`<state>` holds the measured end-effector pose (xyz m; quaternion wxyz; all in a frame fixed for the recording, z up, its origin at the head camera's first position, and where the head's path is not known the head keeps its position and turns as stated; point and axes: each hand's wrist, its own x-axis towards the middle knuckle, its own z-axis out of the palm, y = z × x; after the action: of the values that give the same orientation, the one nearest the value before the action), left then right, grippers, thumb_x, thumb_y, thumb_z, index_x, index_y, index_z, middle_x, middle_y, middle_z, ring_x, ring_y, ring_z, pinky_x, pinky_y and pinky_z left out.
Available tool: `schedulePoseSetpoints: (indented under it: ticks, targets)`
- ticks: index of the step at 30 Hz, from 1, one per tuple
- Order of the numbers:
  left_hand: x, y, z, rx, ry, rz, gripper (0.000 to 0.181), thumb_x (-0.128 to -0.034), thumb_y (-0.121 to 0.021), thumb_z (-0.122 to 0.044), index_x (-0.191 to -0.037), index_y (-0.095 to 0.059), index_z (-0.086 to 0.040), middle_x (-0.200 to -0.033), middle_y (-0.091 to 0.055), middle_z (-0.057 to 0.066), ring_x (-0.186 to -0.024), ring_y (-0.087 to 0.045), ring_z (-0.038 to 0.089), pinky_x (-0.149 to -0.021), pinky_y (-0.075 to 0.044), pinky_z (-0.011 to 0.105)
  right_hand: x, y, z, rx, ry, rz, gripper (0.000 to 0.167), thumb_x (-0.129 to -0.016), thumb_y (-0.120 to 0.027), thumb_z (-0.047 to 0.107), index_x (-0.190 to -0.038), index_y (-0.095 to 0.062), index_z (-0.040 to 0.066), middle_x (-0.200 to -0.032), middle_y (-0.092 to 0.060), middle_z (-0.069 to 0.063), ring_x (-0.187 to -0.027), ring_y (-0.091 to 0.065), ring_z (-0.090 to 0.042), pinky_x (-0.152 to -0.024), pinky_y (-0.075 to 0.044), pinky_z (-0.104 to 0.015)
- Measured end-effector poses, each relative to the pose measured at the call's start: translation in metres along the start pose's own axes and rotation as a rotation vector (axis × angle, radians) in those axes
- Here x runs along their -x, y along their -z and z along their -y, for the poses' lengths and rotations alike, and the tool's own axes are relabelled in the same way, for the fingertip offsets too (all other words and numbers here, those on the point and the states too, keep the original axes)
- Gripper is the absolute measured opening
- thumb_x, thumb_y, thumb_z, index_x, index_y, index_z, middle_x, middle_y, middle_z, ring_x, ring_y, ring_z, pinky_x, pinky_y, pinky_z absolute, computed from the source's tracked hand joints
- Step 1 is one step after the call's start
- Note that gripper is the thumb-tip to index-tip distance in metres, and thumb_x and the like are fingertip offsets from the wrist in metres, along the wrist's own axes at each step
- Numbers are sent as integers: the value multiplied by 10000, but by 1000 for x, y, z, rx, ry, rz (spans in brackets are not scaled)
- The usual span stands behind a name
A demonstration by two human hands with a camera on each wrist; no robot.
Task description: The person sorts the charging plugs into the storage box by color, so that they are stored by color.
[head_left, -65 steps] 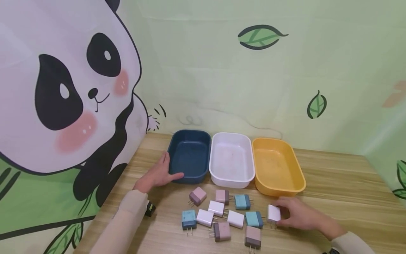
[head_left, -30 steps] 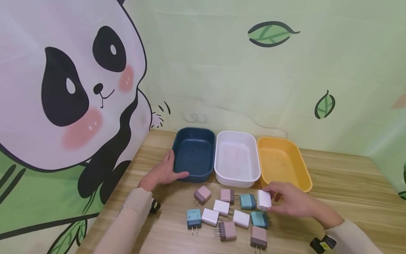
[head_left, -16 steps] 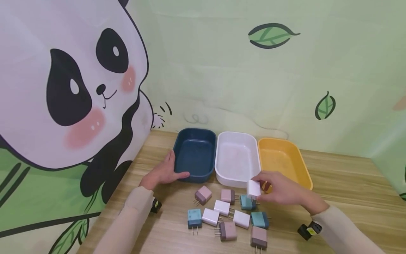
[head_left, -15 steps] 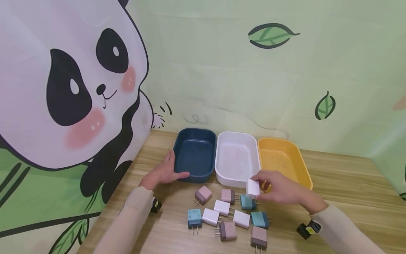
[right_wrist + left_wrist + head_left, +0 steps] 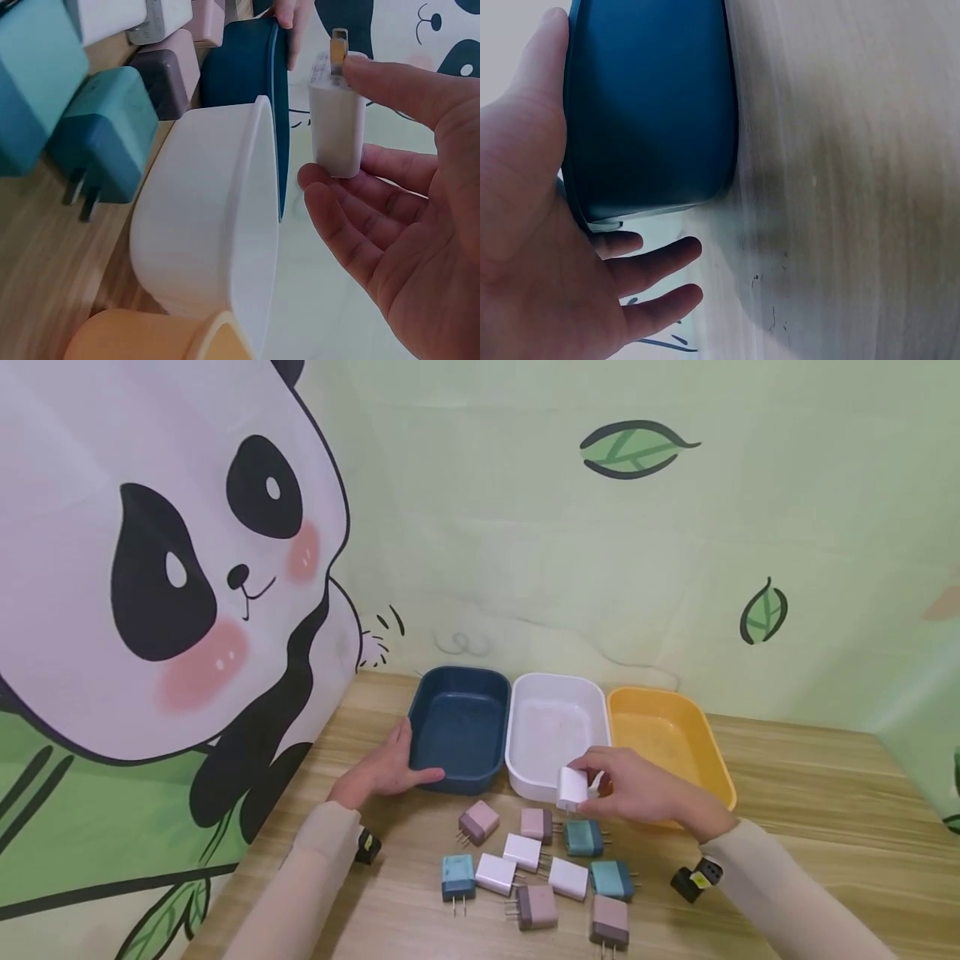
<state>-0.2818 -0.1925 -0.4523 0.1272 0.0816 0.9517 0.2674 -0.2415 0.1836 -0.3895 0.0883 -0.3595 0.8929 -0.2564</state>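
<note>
My right hand (image 5: pixel 632 785) pinches a white plug charger (image 5: pixel 572 788) between thumb and fingers, above the front rim of the white bin (image 5: pixel 558 792). In the right wrist view, the thumb presses the prong end of this charger (image 5: pixel 337 124), and fingertips support the opposite end. At the corner of the dark blue bin (image 5: pixel 468 783), my left hand (image 5: pixel 382 766) rests with its thumb along the rim. Its other fingers (image 5: pixel 660 266) are spread and fairly straight beside the bin wall in the left wrist view.
Several plug chargers lie on the wooden table in front of the bins: white (image 5: pixel 568 878), teal with dark blue (image 5: pixel 458 877), and pink with grey (image 5: pixel 537 907). A yellow bin (image 5: pixel 720 785) stands right of the white one. A printed cloth wall (image 5: pixel 480 527) rises behind.
My right hand has picked the white charger up from the table's right side and carried it left and back to the white bin's front rim. The left hand has stayed at the blue bin.
</note>
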Motion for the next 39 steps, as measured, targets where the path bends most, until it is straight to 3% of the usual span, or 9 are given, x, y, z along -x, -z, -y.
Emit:
schedulePoseSetpoints:
  ticks: [19,30,39]
  targets:
    - [4,0,1,-3,-2,1,1174,-793,-648,-597,-1483,70,26,-1549,13,230,-1392,-145,389,-1082,-222,534,-39,-5,11,34,4,-8,438,-799,-766,250,-1178,-621,83,-1016,-611,34,-904,-562,-168,-795,-523,-379]
    - [2,0,2,2,-6,2,1196,-775,-644,-631,-1486,66,18,-1550,4,228,-1389,-160,387,-1081,-229,530,-60,-10,16,77,34,-10,433,-798,-768,230,-1173,-627,65,-988,-621,16,-876,-569,-196,-739,-506,-286]
    - [1,-2,3,-10,1,1,1199,-776,-639,-635,-1485,82,11,-1551,12,225,-1391,-157,381,-1088,-222,517,-78,-13,18,48,51,-14,428,-786,-777,188,-1162,-629,45,-977,-624,-2,-875,-581,-201,-727,-519,-301]
